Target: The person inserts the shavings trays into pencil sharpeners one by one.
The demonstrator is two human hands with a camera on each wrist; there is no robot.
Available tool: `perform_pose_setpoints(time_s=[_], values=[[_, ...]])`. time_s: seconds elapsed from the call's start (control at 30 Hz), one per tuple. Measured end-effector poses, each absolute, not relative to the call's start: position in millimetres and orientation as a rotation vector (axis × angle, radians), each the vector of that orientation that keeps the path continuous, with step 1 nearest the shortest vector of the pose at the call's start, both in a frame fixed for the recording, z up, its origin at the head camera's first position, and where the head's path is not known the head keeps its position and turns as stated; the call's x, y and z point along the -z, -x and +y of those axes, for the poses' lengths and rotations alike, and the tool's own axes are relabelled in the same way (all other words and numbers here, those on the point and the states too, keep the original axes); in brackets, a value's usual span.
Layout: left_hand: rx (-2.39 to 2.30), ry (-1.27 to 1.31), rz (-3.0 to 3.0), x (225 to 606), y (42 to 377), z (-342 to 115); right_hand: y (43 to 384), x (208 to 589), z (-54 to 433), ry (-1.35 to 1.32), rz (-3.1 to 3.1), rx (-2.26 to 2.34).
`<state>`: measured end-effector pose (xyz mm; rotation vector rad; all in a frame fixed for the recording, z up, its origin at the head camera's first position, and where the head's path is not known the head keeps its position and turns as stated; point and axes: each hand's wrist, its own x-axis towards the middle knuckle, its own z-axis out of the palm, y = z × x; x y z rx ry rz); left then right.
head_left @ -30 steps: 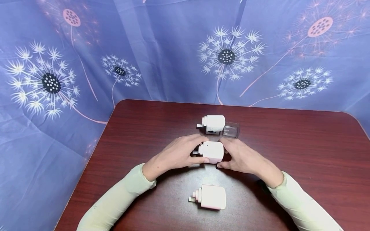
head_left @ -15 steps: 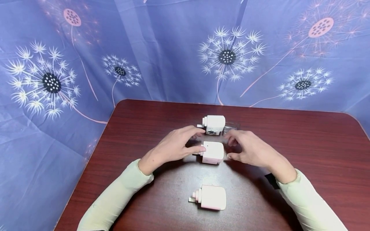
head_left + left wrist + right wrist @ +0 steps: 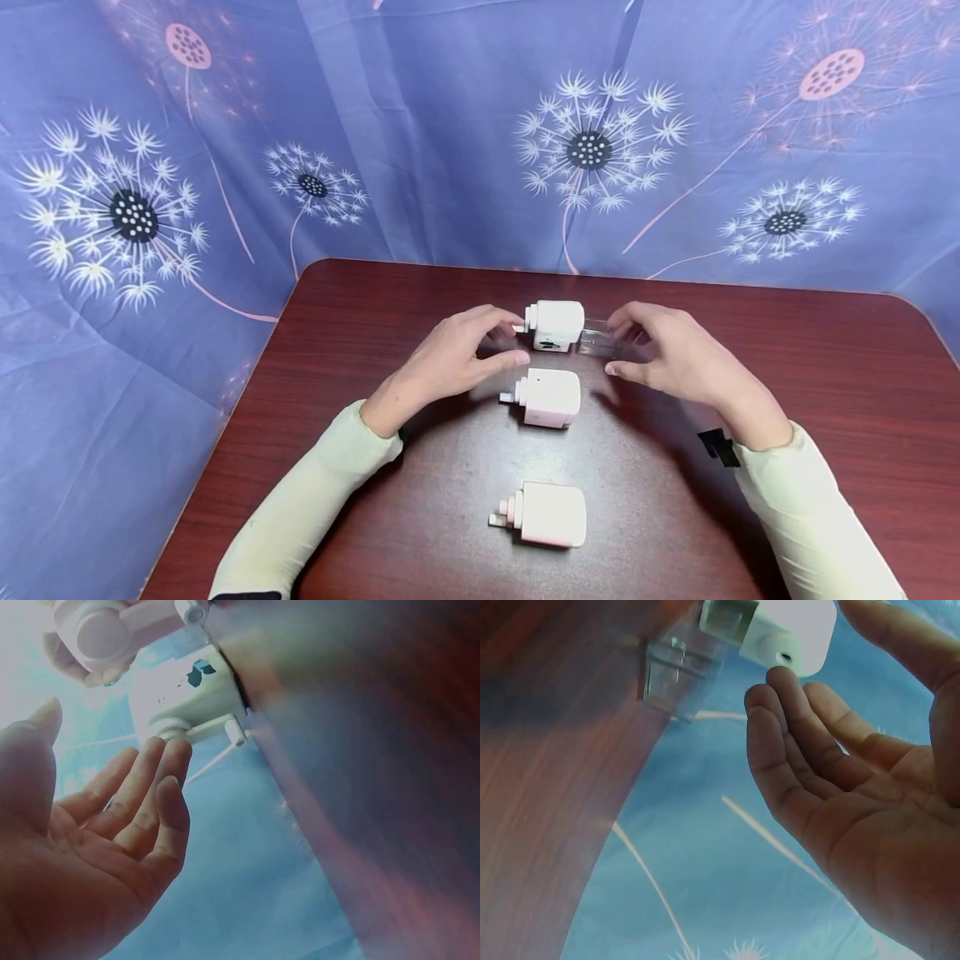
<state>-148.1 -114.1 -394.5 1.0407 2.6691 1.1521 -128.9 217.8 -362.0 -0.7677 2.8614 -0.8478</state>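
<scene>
Three hand-crank pencil sharpeners stand in a column on the table: a white far sharpener (image 3: pixel 558 318) with a black print, a pale pink middle sharpener (image 3: pixel 551 397), and a pale pink near sharpener (image 3: pixel 553 514). Beside the far one's right end is a clear drawer (image 3: pixel 597 342). My left hand (image 3: pixel 457 354) has its fingers loosely bent right by the far sharpener's crank; the left wrist view shows the palm empty. My right hand (image 3: pixel 671 350) hovers with relaxed fingers at the drawer's right end. Its palm is bare in the right wrist view, near a sharpener's holed end (image 3: pixel 784 656).
The dark red wooden table (image 3: pixel 825 400) runs back to a blue curtain (image 3: pixel 450 167) printed with dandelions. A small black strap piece (image 3: pixel 718 447) shows at my right cuff.
Both hands have let go of the middle sharpener and moved away from me, toward the far one. My right hand has also shifted right. The sharpeners stay in place.
</scene>
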Motion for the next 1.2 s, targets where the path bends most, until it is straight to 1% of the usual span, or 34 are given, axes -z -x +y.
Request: perform_pose_setpoints(time_s=[0.3,0.67,0.97,1.2], values=[[-1.169,-0.957,2.747,393,163,-108,146,364,230,0.739,2.885,0.869],[-1.108,-0.895,2.744,399,181,-98,166,377,236,0.675,2.805,0.756],[-1.073,-0.942,2.702,404,190,-87,175,392,238,0.678,2.717,0.771],[-0.990,-0.984,2.696,405,195,-80,177,397,237,0.660,2.698,0.818]])
